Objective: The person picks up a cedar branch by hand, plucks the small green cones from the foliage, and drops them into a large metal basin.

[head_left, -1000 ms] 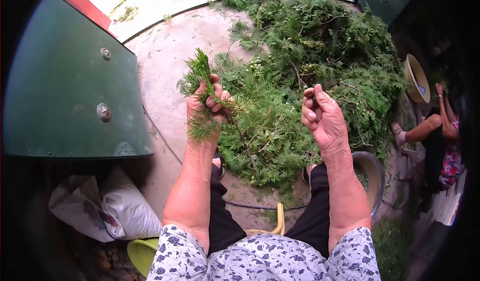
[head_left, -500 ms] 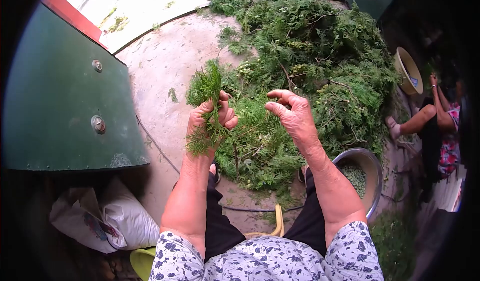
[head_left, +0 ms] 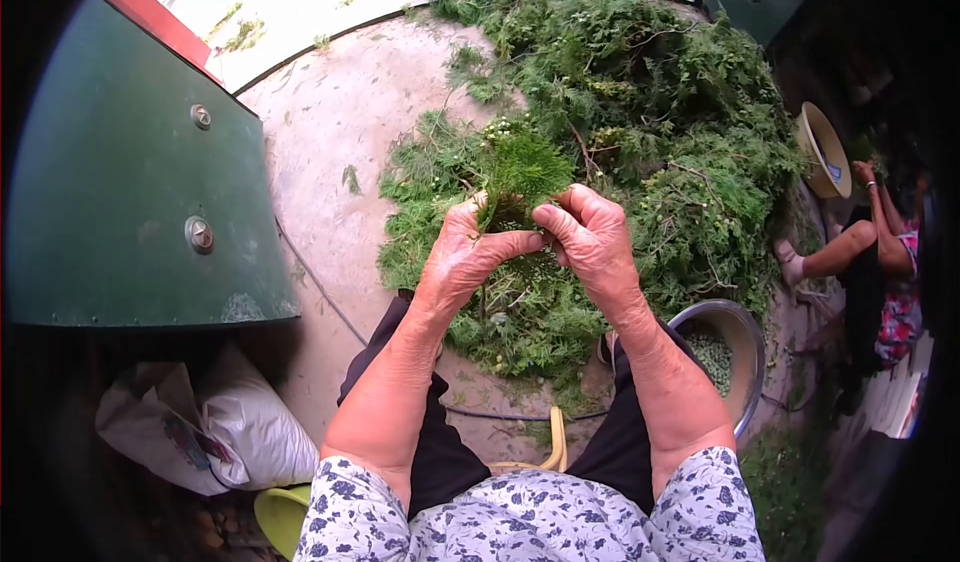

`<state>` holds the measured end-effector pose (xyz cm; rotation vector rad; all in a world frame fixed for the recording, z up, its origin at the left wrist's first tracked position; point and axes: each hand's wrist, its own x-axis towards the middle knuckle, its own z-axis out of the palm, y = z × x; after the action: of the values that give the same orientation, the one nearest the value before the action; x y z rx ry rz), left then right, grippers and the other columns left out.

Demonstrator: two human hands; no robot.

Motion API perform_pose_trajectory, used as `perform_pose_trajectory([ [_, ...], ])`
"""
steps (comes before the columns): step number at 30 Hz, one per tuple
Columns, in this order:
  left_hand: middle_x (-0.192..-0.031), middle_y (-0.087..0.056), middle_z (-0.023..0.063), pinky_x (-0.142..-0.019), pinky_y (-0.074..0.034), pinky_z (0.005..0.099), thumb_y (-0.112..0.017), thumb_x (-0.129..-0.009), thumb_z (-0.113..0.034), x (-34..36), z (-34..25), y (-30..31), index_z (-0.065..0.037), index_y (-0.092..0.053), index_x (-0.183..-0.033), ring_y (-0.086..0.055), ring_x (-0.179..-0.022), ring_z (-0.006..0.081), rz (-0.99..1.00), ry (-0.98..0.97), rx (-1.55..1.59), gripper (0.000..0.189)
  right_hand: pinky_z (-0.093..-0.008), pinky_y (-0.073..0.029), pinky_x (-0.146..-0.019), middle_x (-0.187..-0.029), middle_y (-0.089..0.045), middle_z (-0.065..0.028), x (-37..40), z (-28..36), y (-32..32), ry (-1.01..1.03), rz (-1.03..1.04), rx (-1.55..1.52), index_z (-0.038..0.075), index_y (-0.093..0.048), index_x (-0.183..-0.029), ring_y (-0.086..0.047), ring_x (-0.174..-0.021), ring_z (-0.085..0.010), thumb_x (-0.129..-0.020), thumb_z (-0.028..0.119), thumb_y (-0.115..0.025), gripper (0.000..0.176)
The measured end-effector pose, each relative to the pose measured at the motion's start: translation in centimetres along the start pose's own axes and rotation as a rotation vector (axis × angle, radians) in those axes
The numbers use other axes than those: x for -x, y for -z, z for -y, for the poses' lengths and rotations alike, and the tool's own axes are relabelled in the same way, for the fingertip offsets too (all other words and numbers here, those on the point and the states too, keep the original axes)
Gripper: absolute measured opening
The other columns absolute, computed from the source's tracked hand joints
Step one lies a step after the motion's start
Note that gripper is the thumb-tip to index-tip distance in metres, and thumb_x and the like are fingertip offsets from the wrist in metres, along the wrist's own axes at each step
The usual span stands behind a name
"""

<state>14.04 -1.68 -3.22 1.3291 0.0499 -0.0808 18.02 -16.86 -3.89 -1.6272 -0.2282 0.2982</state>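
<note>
My left hand (head_left: 468,247) is closed around a green leafy conifer sprig (head_left: 527,167), whose flat fronds rise above the fingers. Close beside it, my right hand (head_left: 592,237) is in a pinch, thumb against fingertips, at the sprig's lower part. What lies between those fingertips is too small and covered to make out. Beneath both hands, a big heap of cut conifer branches (head_left: 660,192) covers the ground. Near my right knee stands a metal basin (head_left: 745,382) holding many small pale green cones or berries (head_left: 710,355).
Green metal doors (head_left: 120,192) stand at left and upper right. White sacks (head_left: 255,432) and a yellow-green basin (head_left: 280,517) lie at lower left. A dark hose (head_left: 325,307) crosses the floor. At right, another person (head_left: 885,252) sits by a cream basin (head_left: 815,152).
My left hand has moved right with the sprig, which now tilts the other way. My right hand has gone from parted fingers to a pinch at the sprig; the two hands now nearly meet.
</note>
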Motion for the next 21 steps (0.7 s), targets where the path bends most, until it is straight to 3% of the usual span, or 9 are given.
perform_pose_trajectory([
  [2, -0.084, -0.064, 0.0000, -0.068, -0.045, 0.0227, -0.071, -0.073, -0.007, 0.1, -0.3, -0.2, -0.003, -0.063, -0.094, -0.055, -0.075, 0.0068, -0.018, 0.044, -0.066, 0.023, -0.0236, -0.043, -0.058, -0.071, -0.059, 0.0008, 0.3, 0.8, -0.7, 0.058, 0.005, -0.069, -0.002, -0.060, -0.086, -0.051, -0.065, -0.0063, -0.084, 0.016, -0.063, 0.018],
  [6, -0.080, -0.064, -0.0006, -0.066, -0.045, 0.0240, -0.069, -0.075, -0.007, 0.3, 0.0, 0.0, -0.002, -0.065, -0.091, -0.054, -0.072, 0.0061, -0.056, 0.106, -0.041, 0.017, -0.0218, -0.041, -0.051, -0.070, -0.057, 0.0006, 0.2, -0.1, -0.3, 0.068, 0.042, -0.138, -0.002, -0.058, -0.083, -0.050, -0.060, -0.0054, -0.086, 0.018, -0.060, 0.020],
  [8, -0.081, -0.064, 0.0002, -0.065, -0.045, 0.0257, -0.066, -0.074, -0.004, 0.5, -0.5, -0.2, -0.002, -0.065, -0.091, -0.056, -0.071, 0.0083, -0.109, 0.163, 0.050, 0.017, -0.0199, -0.036, -0.043, -0.067, -0.052, 0.0007, 0.1, -0.2, 0.4, -0.291, 0.184, -0.506, 0.001, -0.054, -0.082, -0.046, -0.053, -0.0051, -0.088, 0.023, -0.057, 0.024],
  [9, -0.081, -0.064, 0.0002, -0.065, -0.045, 0.0257, -0.066, -0.074, -0.004, 0.5, -0.4, -0.1, -0.002, -0.065, -0.091, -0.056, -0.071, 0.0083, -0.109, 0.166, 0.049, 0.017, -0.0199, -0.036, -0.043, -0.067, -0.052, 0.0007, 0.1, -0.2, 0.4, -0.294, 0.183, -0.507, 0.001, -0.054, -0.082, -0.046, -0.053, -0.0051, -0.088, 0.023, -0.057, 0.024],
  [11, -0.082, -0.064, 0.0008, -0.066, -0.045, 0.0253, -0.067, -0.073, -0.004, 0.5, -0.3, 0.3, -0.003, -0.065, -0.091, -0.057, -0.073, 0.0105, -0.098, 0.230, 0.243, 0.019, -0.0183, -0.030, -0.038, -0.065, -0.046, 0.0008, 0.1, -0.4, 0.5, -0.364, 0.197, -0.891, 0.004, -0.050, -0.082, -0.042, -0.048, -0.0053, -0.089, 0.029, -0.055, 0.026],
  [16, -0.082, -0.063, 0.0020, -0.071, -0.045, 0.0248, -0.071, -0.072, -0.009, -0.2, 0.6, 2.6, -0.003, -0.065, -0.090, -0.058, -0.074, 0.0125, -0.300, 0.183, 0.402, 0.019, -0.0231, -0.038, -0.050, -0.084, -0.056, -0.0074, -1.0, 0.1, 3.0, -0.207, 0.028, -0.914, 0.003, -0.053, -0.091, -0.050, -0.067, -0.0144, -0.092, 0.018, -0.048, 0.015],
  [19, -0.080, -0.063, 0.0031, -0.066, -0.047, 0.0251, -0.071, -0.074, -0.010, -0.3, 0.2, 3.8, -0.003, -0.064, -0.088, -0.058, -0.071, 0.0132, -0.404, 0.095, 0.444, 0.017, -0.0230, -0.036, -0.049, -0.083, -0.055, -0.0072, -0.9, -0.2, 3.9, -0.221, -0.089, -0.969, 0.004, -0.054, -0.089, -0.050, -0.067, -0.0149, -0.091, 0.017, -0.048, 0.015],
  [20, -0.070, -0.059, 0.0090, -0.065, -0.049, 0.0329, -0.065, -0.080, -0.015, -0.5, 0.4, 4.7, -0.001, -0.058, -0.082, -0.058, -0.069, 0.0191, -0.374, 0.084, 0.450, 0.015, -0.0234, -0.035, -0.047, -0.077, -0.053, -0.0058, -1.0, -1.1, 4.1, -0.260, -0.143, -1.010, 0.004, -0.054, -0.087, -0.048, -0.062, -0.0139, -0.091, 0.021, -0.051, 0.018],
  [21, -0.070, -0.059, 0.0090, -0.065, -0.049, 0.0329, -0.065, -0.080, -0.015, -0.6, 0.5, 5.3, -0.001, -0.058, -0.082, -0.058, -0.069, 0.0191, -0.374, 0.084, 0.449, 0.015, -0.0234, -0.035, -0.047, -0.077, -0.053, -0.0058, -0.9, -1.5, 4.0, -0.260, -0.143, -1.010, 0.004, -0.054, -0.087, -0.048, -0.062, -0.0139, -0.091, 0.021, -0.051, 0.018],
])
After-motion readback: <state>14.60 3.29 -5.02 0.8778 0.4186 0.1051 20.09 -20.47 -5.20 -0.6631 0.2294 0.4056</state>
